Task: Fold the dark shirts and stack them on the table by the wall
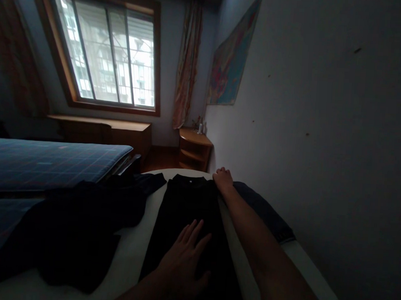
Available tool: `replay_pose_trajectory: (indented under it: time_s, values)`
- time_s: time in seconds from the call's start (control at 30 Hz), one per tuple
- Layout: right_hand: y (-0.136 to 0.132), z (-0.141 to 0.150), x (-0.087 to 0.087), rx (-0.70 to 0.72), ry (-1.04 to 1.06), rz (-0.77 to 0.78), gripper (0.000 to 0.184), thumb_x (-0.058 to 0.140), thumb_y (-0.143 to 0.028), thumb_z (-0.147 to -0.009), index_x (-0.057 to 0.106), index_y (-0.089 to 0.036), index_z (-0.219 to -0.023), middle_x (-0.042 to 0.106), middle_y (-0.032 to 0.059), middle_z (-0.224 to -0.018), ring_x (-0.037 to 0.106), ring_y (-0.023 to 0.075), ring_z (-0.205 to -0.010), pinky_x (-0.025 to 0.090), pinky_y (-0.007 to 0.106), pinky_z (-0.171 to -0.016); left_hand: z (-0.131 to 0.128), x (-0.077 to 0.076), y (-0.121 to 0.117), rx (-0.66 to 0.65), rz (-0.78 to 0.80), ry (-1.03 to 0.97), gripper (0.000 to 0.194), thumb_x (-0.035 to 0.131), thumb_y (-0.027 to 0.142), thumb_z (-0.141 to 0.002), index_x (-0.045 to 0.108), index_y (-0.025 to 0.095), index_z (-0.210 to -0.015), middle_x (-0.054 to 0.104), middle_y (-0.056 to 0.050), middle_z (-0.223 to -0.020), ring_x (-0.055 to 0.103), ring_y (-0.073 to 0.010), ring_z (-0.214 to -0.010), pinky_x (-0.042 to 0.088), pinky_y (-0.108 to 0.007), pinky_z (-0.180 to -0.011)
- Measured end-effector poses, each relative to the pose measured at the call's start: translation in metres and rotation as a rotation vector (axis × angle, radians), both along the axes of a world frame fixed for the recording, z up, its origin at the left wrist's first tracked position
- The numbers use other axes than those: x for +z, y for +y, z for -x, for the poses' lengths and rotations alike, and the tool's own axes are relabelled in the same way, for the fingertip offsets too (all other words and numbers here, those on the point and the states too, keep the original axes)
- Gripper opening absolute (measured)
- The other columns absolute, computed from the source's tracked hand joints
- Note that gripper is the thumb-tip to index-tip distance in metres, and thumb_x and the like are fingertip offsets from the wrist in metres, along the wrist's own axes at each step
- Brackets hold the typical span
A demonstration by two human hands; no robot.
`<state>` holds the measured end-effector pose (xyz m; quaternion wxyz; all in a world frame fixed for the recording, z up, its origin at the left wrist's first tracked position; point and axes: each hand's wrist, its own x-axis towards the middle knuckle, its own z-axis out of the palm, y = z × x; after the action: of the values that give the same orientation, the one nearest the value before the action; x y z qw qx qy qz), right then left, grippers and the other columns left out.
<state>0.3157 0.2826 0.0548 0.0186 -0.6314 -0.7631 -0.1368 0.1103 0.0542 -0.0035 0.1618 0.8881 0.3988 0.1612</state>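
Left hand (185,256): open over black shirt (191,205); I'd press lightly.
Right hand (223,180): curled beside collar (189,180); grip, I can't tell.

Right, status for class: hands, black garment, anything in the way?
Left hand open over black cloth garment; right hand at its far right corner, fingers curled. Beside it: dark garment left, navy garment right.

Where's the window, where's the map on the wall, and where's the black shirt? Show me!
Window (98,50): head view, on a glass pane.
Map (228,66): head view, on its middle.
Black shirt (191,201): head view, on the cloth below the neckline.
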Motion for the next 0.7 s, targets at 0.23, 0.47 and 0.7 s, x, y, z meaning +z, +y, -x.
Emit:
replay_pose_trajectory:
  time_s: [0.23, 0.47, 0.7]
  values:
    - [0.003, 0.015, -0.006, -0.007, 0.083, 0.056, 0.035, 0.041, -0.024, -0.096, 0.067, -0.023, -0.12, 0.065, 0.0121, -0.124, 0.048, 0.0284, -0.12, 0.033, 0.042, -0.096, -0.003, 0.003, 0.0, 0.154, -0.05, 0.005, 0.061, 0.054, 0.037, -0.088, 0.044, 0.019, -0.146, 0.029, -0.015, -0.159, 0.022, -0.0348, -0.147, 0.019, -0.059, -0.12]
    - [0.013, 0.015, -0.004, 0.024, 0.145, 0.205, 0.03, 0.05, -0.034, -0.09, 0.071, -0.028, -0.111, 0.071, 0.0059, -0.116, 0.057, 0.0258, -0.114, 0.034, 0.042, -0.097, -0.004, 0.003, 0.001, 0.214, -0.106, 0.0, 0.06, 0.053, 0.038, -0.087, 0.046, 0.019, -0.144, 0.046, -0.011, -0.15, 0.032, -0.0324, -0.143, 0.017, -0.058, -0.121]
    - [0.001, 0.022, -0.01, 0.035, 0.177, 0.108, 0.032, 0.05, -0.031, -0.094, 0.062, -0.024, -0.123, 0.062, 0.0095, -0.13, 0.05, 0.0266, -0.122, 0.035, 0.04, -0.098, -0.006, 0.006, 0.001, 0.226, -0.045, 0.04, 0.065, 0.049, 0.04, -0.088, 0.041, 0.015, -0.148, 0.04, -0.013, -0.154, 0.027, -0.0345, -0.146, 0.014, -0.062, -0.12]
